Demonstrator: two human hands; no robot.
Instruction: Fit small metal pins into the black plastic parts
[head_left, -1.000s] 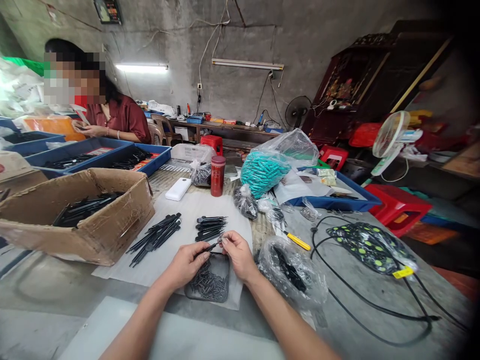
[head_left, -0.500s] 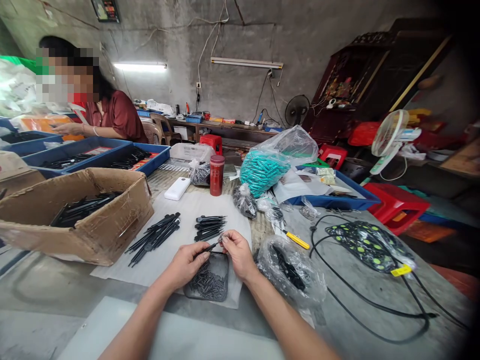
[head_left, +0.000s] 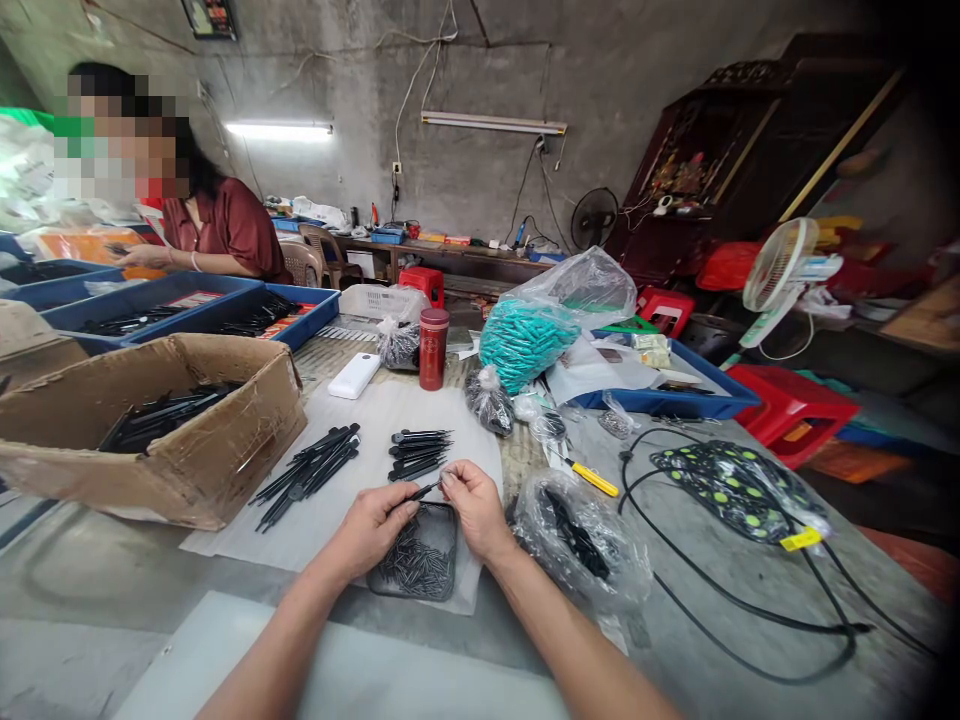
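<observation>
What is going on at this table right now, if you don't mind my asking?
A person sits at a cluttered table, holding a thin black stick between the left hand and right hand, just above a small dark tray of little metal pins. Two bunches of the same black sticks lie on a white sheet beyond, and more fill a cardboard box. A co-worker in a red shirt works at blue trays.

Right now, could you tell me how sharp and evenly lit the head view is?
Head view: hands and thin black part sharp at centre; wide-angle bending and dark vignetting on the right; white fan soft; tube light blown out.
</observation>
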